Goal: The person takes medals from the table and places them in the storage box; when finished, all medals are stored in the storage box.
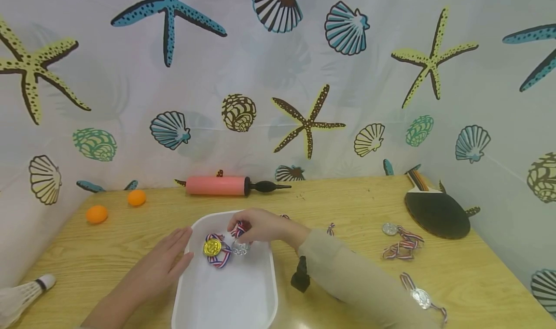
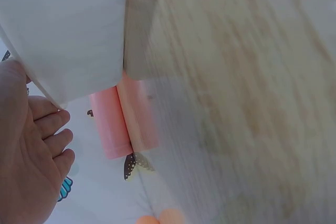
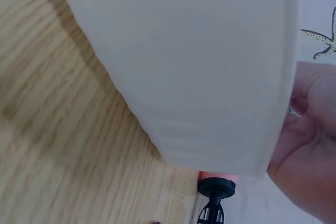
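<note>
A white tray [image 1: 226, 290] stands on the table in the head view. Inside it, near the far end, lies a gold medal [image 1: 212, 247] on a striped ribbon. My right hand [image 1: 259, 226] reaches over the tray's far right side and pinches the ribbon [image 1: 238, 229] of a silver medal [image 1: 240, 247], beside the gold one. In the right wrist view the tray's outer wall [image 3: 194, 72] hides most of what this hand [image 3: 315, 135] holds. My left hand [image 1: 162, 259] rests on the tray's left rim, fingers extended; the left wrist view shows its fingers [image 2: 55, 132] at the rim.
Silver medals [image 1: 420, 298] with ribbons lie at the right, near a black table tennis paddle [image 1: 437, 214]. A pink hand pump [image 1: 215, 185] lies behind the tray. Orange balls [image 1: 96, 214] and a shuttlecock [image 1: 22, 295] are at the left. A patterned curtain [image 1: 278, 73] encloses the table.
</note>
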Tool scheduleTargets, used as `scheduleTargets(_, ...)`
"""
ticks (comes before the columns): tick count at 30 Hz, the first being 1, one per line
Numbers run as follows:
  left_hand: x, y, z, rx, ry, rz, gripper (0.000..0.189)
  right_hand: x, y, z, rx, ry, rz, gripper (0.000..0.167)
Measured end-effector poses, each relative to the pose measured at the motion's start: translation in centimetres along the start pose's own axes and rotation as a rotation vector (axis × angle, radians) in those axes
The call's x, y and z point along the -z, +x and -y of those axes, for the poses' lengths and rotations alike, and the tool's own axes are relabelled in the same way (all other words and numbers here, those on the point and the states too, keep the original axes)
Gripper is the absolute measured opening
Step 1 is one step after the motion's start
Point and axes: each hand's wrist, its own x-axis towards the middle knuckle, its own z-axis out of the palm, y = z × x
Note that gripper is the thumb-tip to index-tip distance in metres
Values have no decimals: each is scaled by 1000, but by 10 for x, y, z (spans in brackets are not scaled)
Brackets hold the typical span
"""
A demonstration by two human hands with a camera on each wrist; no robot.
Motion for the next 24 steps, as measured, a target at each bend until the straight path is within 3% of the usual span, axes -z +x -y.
scheduleTargets(7,0,1,1,0,6,5,61,-5,10,4,-20,-154,-8,18)
scheduleTargets(19,2,1,-1,8,0,12,60,-17,28,4,-144,-468,38,12)
scheduleTargets(24,1,0,0,3,1,9,61,-19,31,3,-159,-514,3,10)
